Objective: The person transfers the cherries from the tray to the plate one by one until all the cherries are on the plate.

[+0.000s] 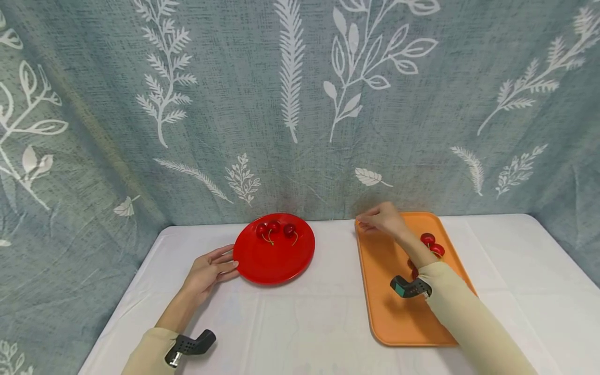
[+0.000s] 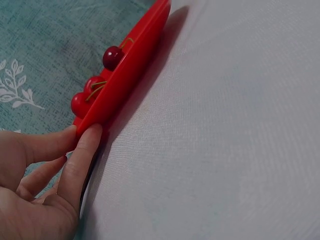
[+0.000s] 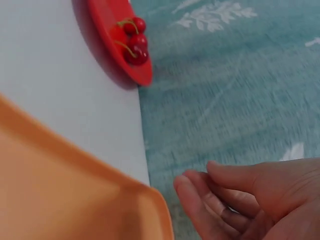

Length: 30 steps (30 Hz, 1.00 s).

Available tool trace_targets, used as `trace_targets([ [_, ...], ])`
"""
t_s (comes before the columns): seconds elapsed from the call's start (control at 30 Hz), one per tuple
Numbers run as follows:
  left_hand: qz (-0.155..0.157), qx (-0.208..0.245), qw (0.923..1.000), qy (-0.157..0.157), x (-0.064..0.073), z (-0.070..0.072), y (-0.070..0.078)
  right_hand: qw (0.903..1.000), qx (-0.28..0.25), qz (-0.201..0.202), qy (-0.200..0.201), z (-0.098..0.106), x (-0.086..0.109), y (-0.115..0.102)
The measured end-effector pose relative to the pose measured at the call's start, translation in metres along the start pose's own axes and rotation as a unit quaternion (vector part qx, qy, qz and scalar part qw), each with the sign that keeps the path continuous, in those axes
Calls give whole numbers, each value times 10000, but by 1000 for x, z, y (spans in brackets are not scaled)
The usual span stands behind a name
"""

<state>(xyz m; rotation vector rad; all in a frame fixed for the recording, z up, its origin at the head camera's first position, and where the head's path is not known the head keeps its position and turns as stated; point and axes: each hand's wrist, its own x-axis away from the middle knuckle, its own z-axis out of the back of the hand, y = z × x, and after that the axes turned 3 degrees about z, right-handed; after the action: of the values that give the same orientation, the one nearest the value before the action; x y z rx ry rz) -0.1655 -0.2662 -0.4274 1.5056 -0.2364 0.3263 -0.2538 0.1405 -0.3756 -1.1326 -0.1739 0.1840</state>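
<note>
A round red plate (image 1: 276, 264) lies on the left half of the table, with three red cherries (image 1: 274, 226) with green stems near its far rim. My left hand (image 1: 206, 273) pinches the plate's left rim between thumb and fingers, as the left wrist view shows. On the right is an orange tray (image 1: 386, 312) holding several cherries (image 1: 427, 238), some partly hidden by my right forearm. My right hand (image 1: 386, 219) hovers at the tray's far left corner, fingers loosely bent. Nothing shows between its fingers in the right wrist view.
A white cloth (image 1: 319, 312) covers the table. Behind its far edge hangs a grey-green curtain (image 1: 225, 104) with white leaf prints, close to both plate and tray. A strip of white cloth separates the plate from the tray.
</note>
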Motion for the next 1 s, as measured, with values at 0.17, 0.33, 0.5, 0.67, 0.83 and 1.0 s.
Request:
trace_targets([
  [0.17, -5, -7, 10000, 22, -1, -1, 0, 9997, -23, -134, -182, 18, 2, 3],
  [0.33, -4, -1, 10000, 18, 0, -1, 0, 9981, 189, -340, -485, 34, 6, 5],
  [0.5, 37, 15, 10000, 63, 0, -1, 0, 9975, 233, -395, -537, 48, 12, 11],
  [0.67, 43, 23, 10000, 59, 0, -1, 0, 9942, 726, -617, -494, 58, 17, 17],
  [0.83, 33, 54, 10000, 33, 0, -1, 0, 9862, 1116, -1117, -493, 61, 16, 22],
  [1.0, 43, 41, 10000, 55, 1, -1, 0, 9840, 1223, -1212, -456, 61, 15, 31],
])
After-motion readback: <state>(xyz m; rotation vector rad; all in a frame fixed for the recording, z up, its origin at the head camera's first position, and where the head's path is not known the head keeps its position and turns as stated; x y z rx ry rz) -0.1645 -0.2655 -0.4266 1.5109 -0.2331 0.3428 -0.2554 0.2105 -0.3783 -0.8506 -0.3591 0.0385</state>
